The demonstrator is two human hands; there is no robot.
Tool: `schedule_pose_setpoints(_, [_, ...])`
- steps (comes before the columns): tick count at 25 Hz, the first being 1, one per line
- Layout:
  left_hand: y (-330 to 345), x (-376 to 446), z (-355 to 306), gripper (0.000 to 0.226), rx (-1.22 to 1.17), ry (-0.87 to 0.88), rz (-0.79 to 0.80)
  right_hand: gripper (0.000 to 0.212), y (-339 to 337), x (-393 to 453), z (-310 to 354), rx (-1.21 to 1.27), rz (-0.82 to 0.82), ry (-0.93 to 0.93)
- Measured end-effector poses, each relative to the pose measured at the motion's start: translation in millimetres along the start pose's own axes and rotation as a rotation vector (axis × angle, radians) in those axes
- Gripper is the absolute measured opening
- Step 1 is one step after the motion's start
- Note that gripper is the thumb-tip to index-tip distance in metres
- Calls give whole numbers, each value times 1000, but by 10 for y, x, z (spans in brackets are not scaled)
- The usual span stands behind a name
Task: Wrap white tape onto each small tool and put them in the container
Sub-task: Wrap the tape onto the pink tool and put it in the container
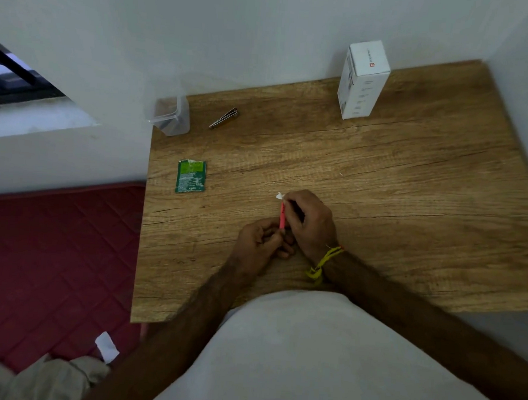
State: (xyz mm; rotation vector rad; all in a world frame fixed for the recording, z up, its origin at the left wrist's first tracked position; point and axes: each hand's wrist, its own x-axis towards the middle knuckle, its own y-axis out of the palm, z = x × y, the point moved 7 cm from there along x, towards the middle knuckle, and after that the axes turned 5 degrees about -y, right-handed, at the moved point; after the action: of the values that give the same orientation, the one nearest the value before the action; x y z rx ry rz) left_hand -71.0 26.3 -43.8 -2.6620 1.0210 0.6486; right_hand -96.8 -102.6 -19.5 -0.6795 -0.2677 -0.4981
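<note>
A thin pink tool [282,216] stands almost upright over the middle of the wooden table [412,184]. My left hand [261,244] grips its lower end. My right hand [309,222] pinches its upper end, where a small piece of white tape [279,196] sticks out. A clear plastic container [170,113] stands at the table's far left corner. Just right of it lies a metal clip-like tool [223,118].
A green sachet [191,176] lies flat near the table's left edge. A tall white box [361,80] stands at the back by the wall. Left of the table is a red quilted mattress [52,261] with a white scrap [107,346] on it.
</note>
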Motion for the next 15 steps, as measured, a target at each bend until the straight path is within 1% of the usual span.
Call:
schedule_pose_setpoints(2, [-7, 1, -4, 26, -3, 6, -4, 14, 21, -15, 40, -34, 21, -55])
schedule_pose_setpoints(5, [0, -5, -24, 25, -1, 6, -8, 14, 8, -18, 18, -45, 17, -48])
schedule_pose_setpoints(8, [4, -14, -29, 26, 2, -1, -6, 15, 65, -16, 29, -74, 82, -94])
schedule_pose_setpoints(11, [9, -27, -42, 26, -8, -7, -13, 13, 41, -16, 7, -59, 50, -58])
schedule_pose_setpoints(15, [3, -26, -35, 27, -9, -11, -8, 16, 61, -35, 13, -42, 91, -90])
